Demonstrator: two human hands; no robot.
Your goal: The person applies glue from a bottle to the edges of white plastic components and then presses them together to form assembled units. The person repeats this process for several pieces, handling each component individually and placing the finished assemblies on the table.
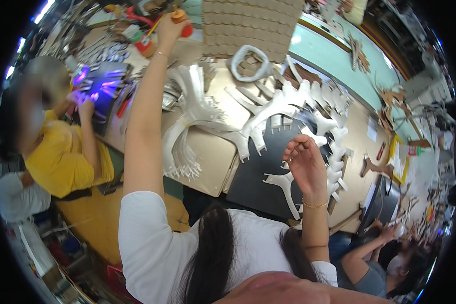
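Note:
My left hand (170,31) reaches far out to the back of the table, fingers closed around a small orange-topped container (179,16) with a reddish body. My right hand (307,163) hovers over a dark board (251,187), palm showing and fingers loosely curled, with nothing visible in it. Just below it lies a single white branched cut piece (286,190) with small tabs on its ends. Overlapping white branched pieces fan out in a row (289,99) beyond the board. Another stack of the white pieces (187,111) stands to the left, near my left forearm.
A light grey ring-shaped roll (249,63) stands before a brown scalloped panel (251,25). Left, a red jar with a green lid (142,43) sits near a person in yellow (68,159) working under violet light. Right are brown cut pieces (375,167) and a yellow-edged tray (401,157).

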